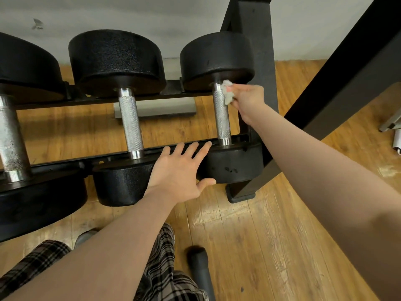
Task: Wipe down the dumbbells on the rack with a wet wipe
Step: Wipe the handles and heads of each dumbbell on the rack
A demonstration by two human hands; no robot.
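Right now my right hand point(247, 98) pinches the wet wipe point(227, 92) against the rightmost dumbbell point(221, 114) handle's top on the rack point(121, 156); left hand point(180, 170), fingers flat, braces its lower head, probably steadying.

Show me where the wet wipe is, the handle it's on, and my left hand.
wet wipe point(227, 92), head view, middle of the crumpled wad.
dumbbell handle point(221, 118), head view, knurled middle section.
left hand point(180, 170), head view, back of the hand.
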